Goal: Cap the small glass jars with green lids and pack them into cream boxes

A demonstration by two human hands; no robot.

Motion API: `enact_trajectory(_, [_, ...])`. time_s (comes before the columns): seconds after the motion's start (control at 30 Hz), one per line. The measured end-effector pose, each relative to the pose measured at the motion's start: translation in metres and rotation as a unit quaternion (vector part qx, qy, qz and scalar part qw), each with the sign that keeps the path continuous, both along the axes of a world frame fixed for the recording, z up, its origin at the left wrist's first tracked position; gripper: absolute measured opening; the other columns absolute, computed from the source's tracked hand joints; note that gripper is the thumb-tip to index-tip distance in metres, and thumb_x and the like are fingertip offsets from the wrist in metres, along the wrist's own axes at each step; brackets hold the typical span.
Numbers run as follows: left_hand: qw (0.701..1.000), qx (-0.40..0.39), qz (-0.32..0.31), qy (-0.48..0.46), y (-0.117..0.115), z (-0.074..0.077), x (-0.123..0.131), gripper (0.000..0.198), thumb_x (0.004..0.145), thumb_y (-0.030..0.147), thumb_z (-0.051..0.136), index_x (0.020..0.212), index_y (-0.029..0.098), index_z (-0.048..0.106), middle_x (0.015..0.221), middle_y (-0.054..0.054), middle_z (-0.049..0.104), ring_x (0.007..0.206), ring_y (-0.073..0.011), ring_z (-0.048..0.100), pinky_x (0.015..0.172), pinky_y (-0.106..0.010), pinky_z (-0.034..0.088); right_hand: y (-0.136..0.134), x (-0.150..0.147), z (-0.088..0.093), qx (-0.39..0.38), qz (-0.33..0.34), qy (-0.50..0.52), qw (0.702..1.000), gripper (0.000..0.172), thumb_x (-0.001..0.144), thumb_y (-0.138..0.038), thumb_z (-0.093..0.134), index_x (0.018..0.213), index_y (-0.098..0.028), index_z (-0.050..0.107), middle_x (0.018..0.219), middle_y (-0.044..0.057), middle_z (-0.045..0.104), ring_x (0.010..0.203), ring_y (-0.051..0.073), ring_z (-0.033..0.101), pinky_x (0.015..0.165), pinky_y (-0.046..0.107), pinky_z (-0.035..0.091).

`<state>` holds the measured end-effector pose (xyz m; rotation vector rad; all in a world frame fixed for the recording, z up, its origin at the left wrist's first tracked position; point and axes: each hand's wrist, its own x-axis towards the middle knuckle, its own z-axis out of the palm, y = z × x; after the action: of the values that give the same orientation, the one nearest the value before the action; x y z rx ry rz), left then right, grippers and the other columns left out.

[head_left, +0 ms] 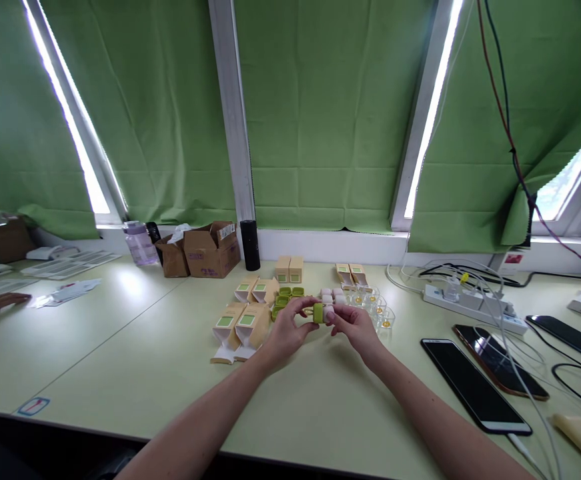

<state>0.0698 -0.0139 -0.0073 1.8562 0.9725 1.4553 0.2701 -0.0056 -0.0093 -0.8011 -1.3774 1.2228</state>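
Note:
Above the table, my left hand pinches a small green cap-like piece. My right hand grips a small whitish piece that meets the green one end to end; whether they are joined I cannot tell. Behind my left fingers lie several green square pieces. Several pale pinkish-white pieces sit just beyond my hands. Clear little cups with yellow centres stand beside my right hand. Open tan cartons with green labels lie left of my left hand.
Upright tan boxes and open cartons stand farther back. To the right are phones, a power strip and loose cables. Cardboard boxes, a black cylinder and a purple bottle line the wall. Another person's hand rests far left.

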Motion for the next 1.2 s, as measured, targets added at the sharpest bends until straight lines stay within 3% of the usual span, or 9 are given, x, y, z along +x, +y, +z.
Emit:
enact_trajectory(0.9, [0.995,0.047,0.044,0.082,-0.0045,0.0021,0.0003,0.045,0.074,0.009,0.083,0.116,0.023,0.074,0.113,-0.006,0.072,0.105,-0.0229,0.066,0.093,-0.038,0.054,0.0009,0.0034,-0.0028,0.066,-0.018,-0.066,0.995,0.049,0.081,-0.065,0.077,0.089,-0.017,0.084,0.070,0.004,0.068,0.065,0.017,0.060,0.057,0.029,0.057])
enact_trajectory(1.2, [0.994,0.057,0.039,0.080,-0.0048,0.0034,0.0016,0.044,0.075,0.010,0.083,0.116,0.022,0.073,0.114,-0.007,0.072,0.106,-0.0238,0.066,0.094,-0.039,0.055,-0.0062,0.0017,0.0045,0.084,-0.036,-0.075,0.993,0.050,0.083,-0.066,0.073,0.090,-0.017,0.082,0.080,0.005,0.075,0.061,0.016,0.061,0.058,0.031,0.059])
